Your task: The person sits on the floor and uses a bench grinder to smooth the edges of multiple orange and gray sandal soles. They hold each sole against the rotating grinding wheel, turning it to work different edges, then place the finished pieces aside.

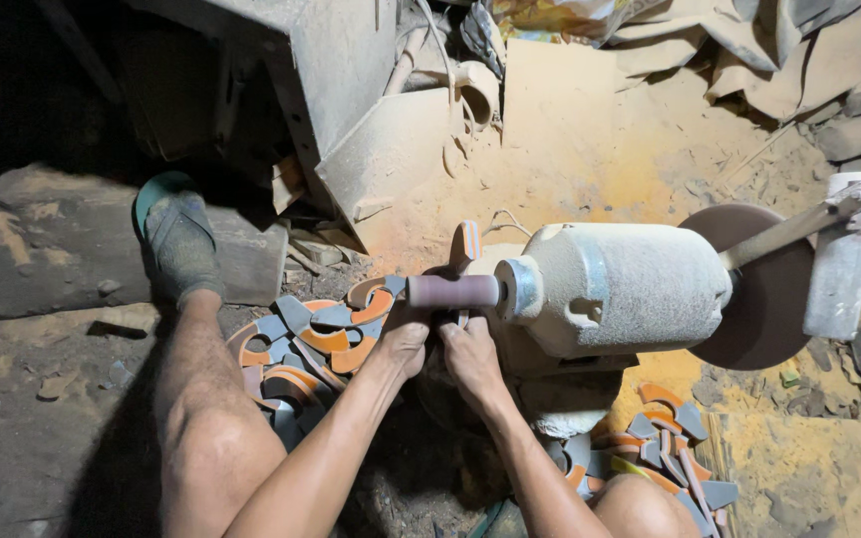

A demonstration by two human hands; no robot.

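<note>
Both hands, the left hand [406, 342] and right hand [468, 349], are pinching 1 small workpiece [461, 321] together under the sanding drum [453, 291]; light, even pressure, with fingertips kept below the drum, is advisable.

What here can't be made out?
Head view:
- The small piece pressed under the sanding drum: hidden by the left hand and right hand.
- Grinder base: covered by the dusty motor housing and forearms.
- Top left corner: too dark.
- Right pile of orange and grey pieces: partly behind the knee.
</note>
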